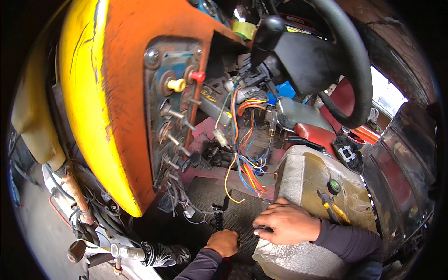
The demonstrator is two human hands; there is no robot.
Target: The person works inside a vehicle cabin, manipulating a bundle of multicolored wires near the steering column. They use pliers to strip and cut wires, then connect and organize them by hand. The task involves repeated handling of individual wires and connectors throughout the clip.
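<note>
My left hand (224, 243) is low in the middle, its fingers curled, beside a black corrugated sleeve (218, 220). Whatever lies inside those fingers is hidden. Over the front edge of the worn, plastic-covered seat (298, 175) rests my right hand (289, 223), fingers bent and thumb close to them. A small dark patch shows between thumb and fingers; I cannot make out what it is. Beyond my hands hangs a bundle of bare-ended coloured wires (247, 170), with a white connector (220, 137) next to it. Pliers with yellow-and-black handles (333, 207) lie on the seat.
A black steering wheel (357, 60) stands over the far right. At left rises an orange-and-yellow console (123, 60) with a panel of knobs, including a red knob (198, 76). A green-topped round object (333, 186) sits on the seat. A lever (77, 250) stands lower left.
</note>
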